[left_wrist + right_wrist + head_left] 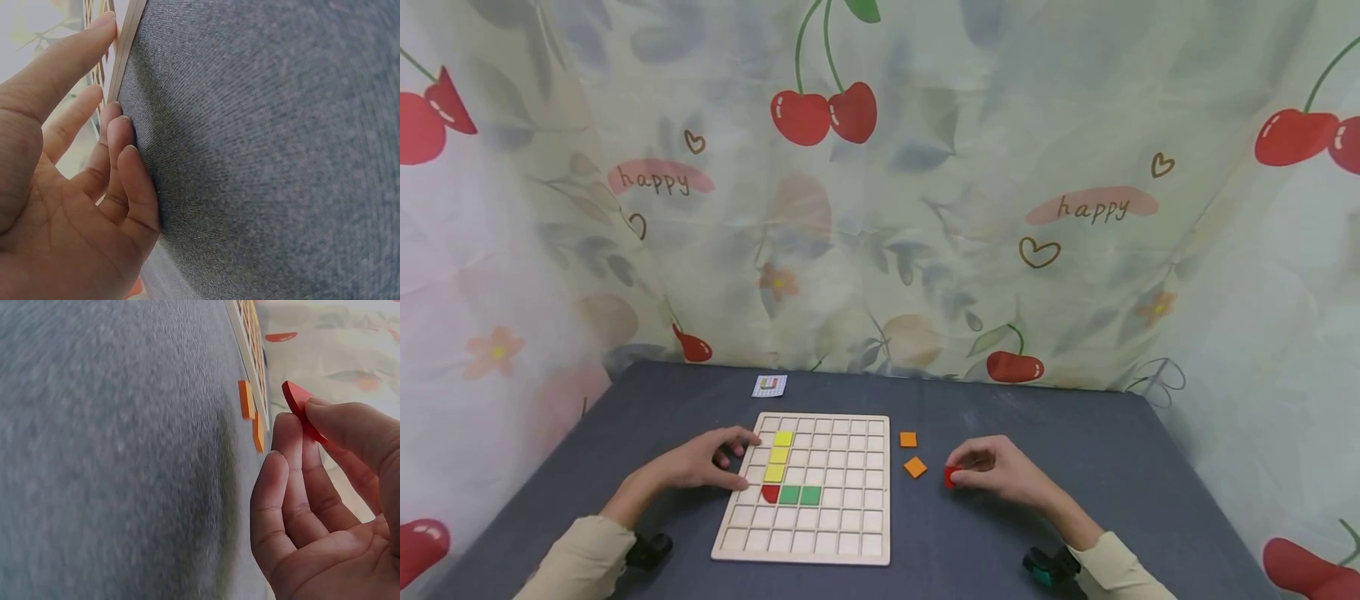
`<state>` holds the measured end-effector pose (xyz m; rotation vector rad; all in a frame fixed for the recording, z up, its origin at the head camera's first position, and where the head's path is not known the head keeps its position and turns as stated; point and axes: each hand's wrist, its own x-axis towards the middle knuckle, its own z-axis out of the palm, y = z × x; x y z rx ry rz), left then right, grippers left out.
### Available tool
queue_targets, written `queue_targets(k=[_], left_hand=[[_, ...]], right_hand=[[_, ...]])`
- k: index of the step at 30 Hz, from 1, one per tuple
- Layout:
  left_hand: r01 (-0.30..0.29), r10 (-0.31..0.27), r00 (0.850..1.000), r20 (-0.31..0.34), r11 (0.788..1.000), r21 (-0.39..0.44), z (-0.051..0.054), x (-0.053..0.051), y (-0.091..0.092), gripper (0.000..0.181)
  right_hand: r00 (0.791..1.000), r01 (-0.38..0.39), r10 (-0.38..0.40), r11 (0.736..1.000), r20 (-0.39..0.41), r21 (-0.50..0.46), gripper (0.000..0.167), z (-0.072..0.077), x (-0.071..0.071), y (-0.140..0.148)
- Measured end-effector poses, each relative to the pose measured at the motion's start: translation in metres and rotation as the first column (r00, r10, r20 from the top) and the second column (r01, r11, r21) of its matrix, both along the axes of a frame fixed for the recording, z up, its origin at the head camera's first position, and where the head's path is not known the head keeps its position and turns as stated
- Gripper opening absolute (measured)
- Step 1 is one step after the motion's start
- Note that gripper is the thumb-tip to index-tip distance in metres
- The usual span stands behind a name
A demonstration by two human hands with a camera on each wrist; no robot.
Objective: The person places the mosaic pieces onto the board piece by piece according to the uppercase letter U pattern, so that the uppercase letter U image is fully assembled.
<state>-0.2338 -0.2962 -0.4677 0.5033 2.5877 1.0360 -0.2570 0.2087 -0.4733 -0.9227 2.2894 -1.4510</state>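
Pinched between thumb and fingers, a red piece (299, 399) sits in the grip of the right hand (998, 472), just above the bench (958, 546). Toward its ten o'clock lie two orange tiles (915, 467); at nine, a gridded board (850, 521) bears yellow tiles (778, 456), green tiles (790, 495) and a red rounded piece (771, 493). The left hand (700, 458), thumb and index apart, touches the board's nine-o'clock edge.

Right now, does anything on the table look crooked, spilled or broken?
One small thing: just right of the grid board, the nearer orange tile is turned like a diamond, while the farther orange tile lies roughly square to the board. I see no spill or damage.
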Motion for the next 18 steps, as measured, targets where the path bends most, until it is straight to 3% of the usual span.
queue_targets(k=[10, 18], left_hand=[[0.009, -0.009, 1.000, -0.010, 1.000, 0.012, 0.001, 0.000, 0.000, 0.062], [0.009, -0.009, 1.000, -0.009, 1.000, 0.013, 0.001, 0.001, 0.001, 0.061]], right_hand=[[0.998, -0.044, 0.043, 0.999, -0.049, -0.017, 0.014, -0.004, 0.000, -0.018], [0.999, -0.047, 0.047, 0.999, -0.023, -0.008, 0.014, -0.002, 0.000, -0.036]])
